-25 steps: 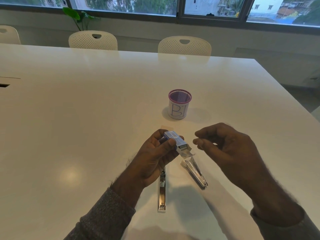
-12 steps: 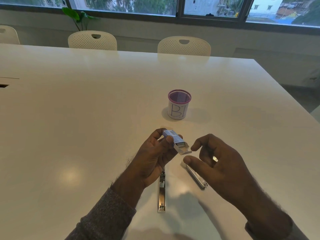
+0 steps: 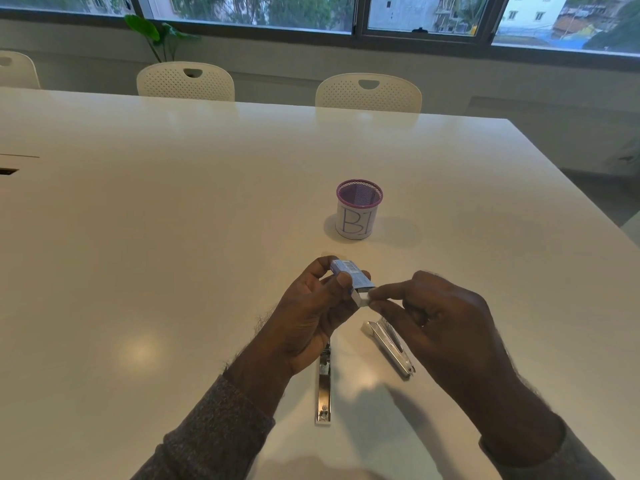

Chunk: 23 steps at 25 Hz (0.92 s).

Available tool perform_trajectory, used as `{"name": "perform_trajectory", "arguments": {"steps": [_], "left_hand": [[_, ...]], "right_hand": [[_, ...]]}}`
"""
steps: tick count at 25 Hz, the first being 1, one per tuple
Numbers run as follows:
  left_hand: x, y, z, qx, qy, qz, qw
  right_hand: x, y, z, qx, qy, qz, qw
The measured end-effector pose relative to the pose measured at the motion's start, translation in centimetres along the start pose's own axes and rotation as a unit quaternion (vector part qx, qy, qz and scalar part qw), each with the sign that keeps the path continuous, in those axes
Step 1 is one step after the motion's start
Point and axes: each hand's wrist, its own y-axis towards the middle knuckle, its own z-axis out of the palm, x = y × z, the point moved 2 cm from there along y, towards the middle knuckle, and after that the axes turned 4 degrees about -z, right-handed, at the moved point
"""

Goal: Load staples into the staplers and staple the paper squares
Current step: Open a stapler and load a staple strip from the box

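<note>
Head view: my left hand [image 3: 311,306] grips the staple box [image 3: 349,277] above the table's [image 3: 173,237] near-middle, and my right hand [image 3: 440,317] pinches its open end. I'd say loading has barely begun: both staplers [image 3: 324,386] lie on the table, unloaded as far as I can tell, with no paper squares visible. A mesh cup [image 3: 358,209] stands beyond; chairs [image 3: 185,81] and windows line the far edge.

A round purple wire-mesh cup [image 3: 359,210], wrapped in white paper lettered "BI", stands upright on the broad glossy white surface [image 3: 173,237]. Beyond the cup, past the surface's far edge, two cream perforated plastic chairs [image 3: 185,81] [image 3: 368,92] are pushed in. Left of the nearer-left chair rises a green leafy plant [image 3: 157,36]. Behind them runs a dark-framed window [image 3: 360,15].
</note>
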Motion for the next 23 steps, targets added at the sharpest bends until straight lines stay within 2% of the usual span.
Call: {"name": "perform_trajectory", "arguments": {"steps": [4, 6, 9, 12, 15, 18, 19, 20, 22, 23], "left_hand": [[-0.3, -0.4, 0.3, 0.008, 0.02, -0.003, 1.0], [-0.2, -0.5, 0.4, 0.027, 0.034, -0.016, 0.999], [-0.2, -0.7, 0.4, 0.051, 0.076, -0.045, 0.995], [0.2, -1.0, 0.2, 0.076, 0.127, -0.084, 0.985], [0.4, -1.2, 0.0, 0.079, 0.153, -0.099, 0.98], [-0.2, -0.7, -1.1, -0.002, 0.19, -0.013, 0.982], [-0.6, -0.5, -1.9, -0.055, 0.241, 0.034, 0.968], [-0.9, -0.3, -2.7, -0.109, 0.313, 0.078, 0.94], [-1.0, -0.1, -4.6, -0.182, 0.47, 0.138, 0.853], [-0.7, 0.0, -5.5, -0.192, 0.531, 0.149, 0.811]], "right_hand": [[-0.3, 0.3, 0.0, 0.01, -0.013, 0.006, 1.0], [-0.3, 0.4, 0.1, 0.023, -0.011, 0.045, 0.999], [-0.8, 0.8, 0.2, 0.135, 0.012, 0.104, 0.985], [-1.9, 1.2, -0.3, 0.242, 0.059, 0.106, 0.963], [-3.5, 1.2, -0.7, 0.243, 0.073, 0.086, 0.963], [-7.4, 1.0, -1.0, 0.199, 0.003, 0.121, 0.973], [-9.2, 0.8, -1.0, 0.186, -0.025, 0.151, 0.971], [-10.9, 0.5, -0.8, 0.18, -0.058, 0.177, 0.966], [-13.6, -0.4, -0.3, 0.187, -0.115, 0.216, 0.951], [-14.6, -1.0, 0.0, 0.19, -0.128, 0.232, 0.945]]}}
